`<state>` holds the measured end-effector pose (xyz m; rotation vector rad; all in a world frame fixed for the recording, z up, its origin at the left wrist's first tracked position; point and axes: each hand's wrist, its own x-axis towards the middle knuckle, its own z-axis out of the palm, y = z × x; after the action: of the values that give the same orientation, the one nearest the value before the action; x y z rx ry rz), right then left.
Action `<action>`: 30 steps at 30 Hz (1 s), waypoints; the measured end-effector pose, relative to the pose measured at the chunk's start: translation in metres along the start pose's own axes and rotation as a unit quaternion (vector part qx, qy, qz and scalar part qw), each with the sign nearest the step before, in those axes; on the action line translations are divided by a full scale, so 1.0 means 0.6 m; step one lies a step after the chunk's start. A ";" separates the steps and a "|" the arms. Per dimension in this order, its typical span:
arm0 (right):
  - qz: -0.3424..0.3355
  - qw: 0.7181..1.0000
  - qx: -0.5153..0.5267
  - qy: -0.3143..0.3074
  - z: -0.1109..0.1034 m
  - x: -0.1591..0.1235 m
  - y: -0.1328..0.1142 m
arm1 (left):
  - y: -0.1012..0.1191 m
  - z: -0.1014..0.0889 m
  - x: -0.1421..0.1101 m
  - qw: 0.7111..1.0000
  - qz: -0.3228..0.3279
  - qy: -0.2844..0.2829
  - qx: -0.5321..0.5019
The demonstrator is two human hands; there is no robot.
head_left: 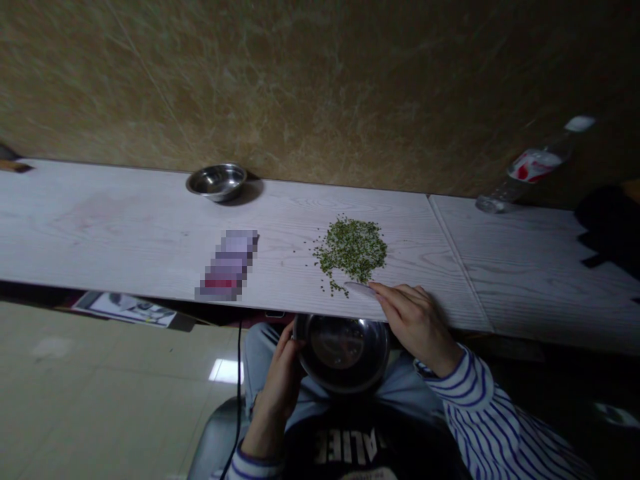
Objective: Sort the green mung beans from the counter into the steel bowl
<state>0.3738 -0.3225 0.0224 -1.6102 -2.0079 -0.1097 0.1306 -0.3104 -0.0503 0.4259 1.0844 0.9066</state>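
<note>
A loose patch of small green beans (351,250), like mung beans, is spread on the white wood-grain table (280,207). My right hand (413,317) is closed on a thin, pale, flat piece (361,289), whose tip touches the near edge of the beans; its exact kind I cannot make out. Below the table's front edge, my left hand (283,373) grips the left rim of a metal bowl (345,385). This bowl sits over my lap, close under the edge. Its inside is dark, with no beans that I can make out.
A smaller metal bowl (217,183) stands near the wall. A blurred-out flat purple-and-red item (227,267) lies left of the beans. At the back right is a clear plastic bottle (533,165); a dark object (613,223) lies beyond it. One cable (239,380) hangs down at left.
</note>
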 end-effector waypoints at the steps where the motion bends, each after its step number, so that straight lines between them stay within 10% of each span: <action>1: -0.001 1.000 0.000 -0.003 -0.001 -0.002 -0.001 | 0.000 0.000 0.000 1.000 -0.001 -0.001 0.001; 30: 0.003 1.000 0.000 0.018 0.014 0.001 -0.013 | -0.001 -0.011 0.000 1.000 0.007 0.002 0.006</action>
<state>0.3636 -0.3210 0.0176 -1.6021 -1.9759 -0.1351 0.1249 -0.3115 -0.0534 0.4419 1.0914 0.9147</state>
